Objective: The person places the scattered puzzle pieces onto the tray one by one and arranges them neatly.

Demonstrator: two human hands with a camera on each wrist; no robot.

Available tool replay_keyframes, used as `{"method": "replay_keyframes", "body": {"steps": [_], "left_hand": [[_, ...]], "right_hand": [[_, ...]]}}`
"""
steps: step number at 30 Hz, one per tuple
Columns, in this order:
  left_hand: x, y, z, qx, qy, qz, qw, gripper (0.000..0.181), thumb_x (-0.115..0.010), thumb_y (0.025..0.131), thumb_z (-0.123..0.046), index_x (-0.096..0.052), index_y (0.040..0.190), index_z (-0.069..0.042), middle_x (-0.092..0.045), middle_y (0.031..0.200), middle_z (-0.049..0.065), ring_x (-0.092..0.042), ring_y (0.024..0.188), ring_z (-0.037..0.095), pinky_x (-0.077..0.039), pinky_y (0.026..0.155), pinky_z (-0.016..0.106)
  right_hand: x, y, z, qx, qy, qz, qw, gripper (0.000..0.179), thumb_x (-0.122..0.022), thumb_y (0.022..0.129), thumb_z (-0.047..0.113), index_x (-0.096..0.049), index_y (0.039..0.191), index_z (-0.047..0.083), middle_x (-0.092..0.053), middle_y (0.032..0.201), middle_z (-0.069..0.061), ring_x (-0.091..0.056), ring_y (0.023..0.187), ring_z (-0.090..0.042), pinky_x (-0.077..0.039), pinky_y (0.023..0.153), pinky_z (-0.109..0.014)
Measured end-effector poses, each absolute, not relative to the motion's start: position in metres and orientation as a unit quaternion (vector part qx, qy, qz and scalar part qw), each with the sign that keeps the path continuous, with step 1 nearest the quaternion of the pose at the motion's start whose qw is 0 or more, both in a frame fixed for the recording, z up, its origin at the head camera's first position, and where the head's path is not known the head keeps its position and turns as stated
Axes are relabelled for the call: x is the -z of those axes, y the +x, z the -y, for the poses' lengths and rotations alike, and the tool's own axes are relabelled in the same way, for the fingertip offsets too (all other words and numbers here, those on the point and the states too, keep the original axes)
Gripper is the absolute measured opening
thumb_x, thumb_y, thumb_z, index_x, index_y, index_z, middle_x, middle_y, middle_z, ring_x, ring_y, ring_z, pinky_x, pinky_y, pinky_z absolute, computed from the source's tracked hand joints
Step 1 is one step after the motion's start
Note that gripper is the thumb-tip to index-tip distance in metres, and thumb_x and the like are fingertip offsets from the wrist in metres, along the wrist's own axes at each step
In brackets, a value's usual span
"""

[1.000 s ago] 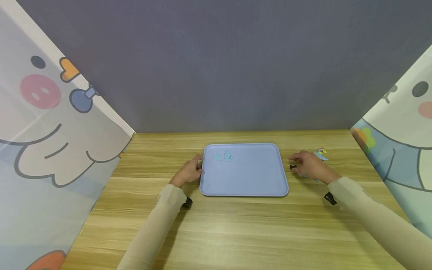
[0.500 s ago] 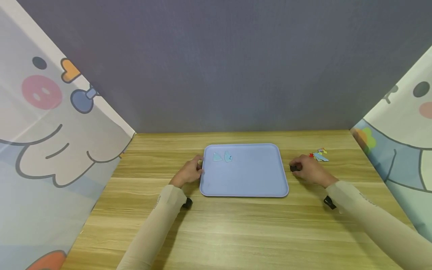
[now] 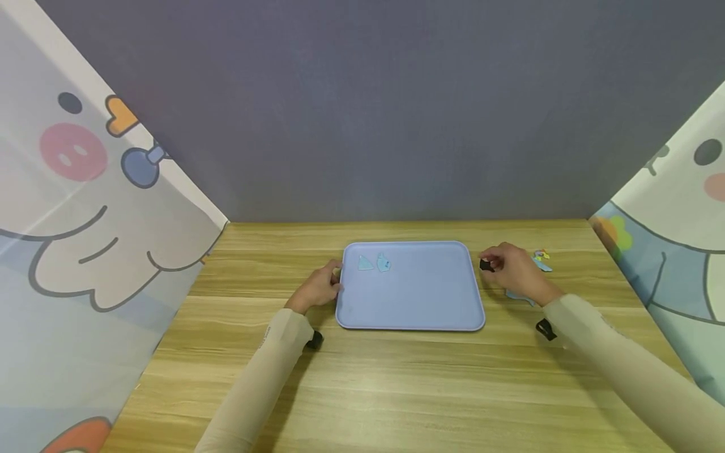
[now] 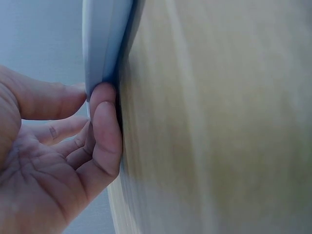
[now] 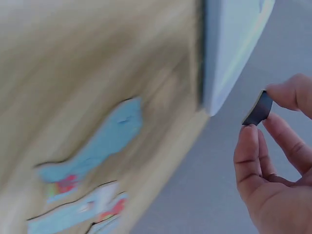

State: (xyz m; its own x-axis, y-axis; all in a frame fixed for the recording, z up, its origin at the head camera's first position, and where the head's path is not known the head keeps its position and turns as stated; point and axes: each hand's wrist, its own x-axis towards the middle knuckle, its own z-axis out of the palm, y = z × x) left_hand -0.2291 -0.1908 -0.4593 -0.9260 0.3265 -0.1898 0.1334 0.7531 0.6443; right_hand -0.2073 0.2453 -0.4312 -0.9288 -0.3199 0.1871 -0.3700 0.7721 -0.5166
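My left hand (image 3: 314,289) grips the left rim of a light blue tray (image 3: 430,289); in the left wrist view the thumb (image 4: 53,101) lies on the rim's upper side and curled fingers sit at its underside. My right hand (image 3: 515,270) is just right of the tray. It pinches a small flat puzzle piece (image 5: 258,108) between thumb and fingertips, its dark side showing. Two light blue pieces, one a triangle (image 3: 365,263) and one irregular with a small print (image 3: 383,262), lie at the tray's upper left.
Under the right wrist a long blue piece (image 3: 520,297) lies on the wooden table (image 3: 396,390). Several coloured pieces (image 3: 541,259) lie behind the right hand. A grey wall (image 3: 362,113) stands at the back, with printed cloths at both sides.
My right hand closed its fingers on the dark-sided puzzle piece, then moved back and slightly left toward the tray with it. The left hand and tray have stayed put.
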Motion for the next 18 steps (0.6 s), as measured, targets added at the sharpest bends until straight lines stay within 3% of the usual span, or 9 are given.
{"method": "replay_keyframes", "body": {"steps": [10, 18], "left_hand": [[0.46, -0.229, 0.19, -0.334, 0.122, -0.923, 0.145, 0.05, -0.059, 0.091, -0.002, -0.039, 0.137, -0.003, -0.06, 0.09, 0.012, -0.059, 0.07, 0.019, -0.049, 0.063, 0.031], [0.461, -0.23, 0.19, -0.337, 0.125, -0.922, 0.145, 0.049, -0.059, 0.091, -0.001, -0.039, 0.136, -0.002, -0.059, 0.088, 0.011, -0.059, 0.069, 0.018, -0.049, 0.062, 0.031]], "right_hand": [[0.413, -0.219, -0.21, -0.323, 0.177, 0.929, 0.045, 0.028, -0.072, 0.08, 0.005, -0.064, 0.107, 0.003, -0.055, 0.096, -0.012, -0.056, 0.084, -0.025, -0.047, 0.073, -0.04], [0.415, -0.236, -0.17, -0.361, 0.219, 0.906, 0.036, 0.027, -0.073, 0.077, 0.001, -0.063, 0.103, -0.001, -0.057, 0.097, -0.014, -0.057, 0.083, -0.027, -0.048, 0.073, -0.039]]}}
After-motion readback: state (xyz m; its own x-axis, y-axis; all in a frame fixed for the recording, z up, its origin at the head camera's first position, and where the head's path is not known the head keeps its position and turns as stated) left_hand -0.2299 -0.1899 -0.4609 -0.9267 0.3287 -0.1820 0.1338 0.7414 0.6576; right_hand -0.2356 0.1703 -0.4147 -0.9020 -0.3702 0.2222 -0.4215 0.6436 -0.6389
